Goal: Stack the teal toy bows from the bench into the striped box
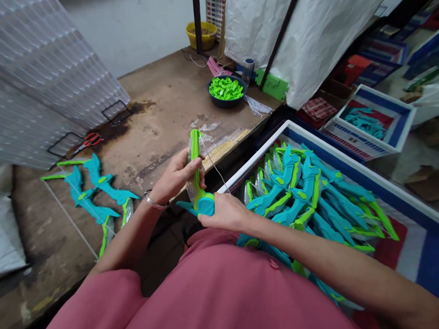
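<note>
I hold a green and teal toy bow (196, 175) upright in front of my chest. My left hand (175, 178) is closed around its green limb, a metal bangle on the wrist. My right hand (226, 212) grips the teal middle part from the right. A thin white string (212, 163) runs from the limb's top down toward my right hand. Clear plastic film clings to the limb.
A white and blue bin (336, 155) at my right holds several finished bows. Two strung bows (94, 193) lie on the worn wooden table (159, 118) at left, near red scissors (91, 139) and stacked clear trays (37, 79). A dark bowl (226, 91) of green parts stands further back.
</note>
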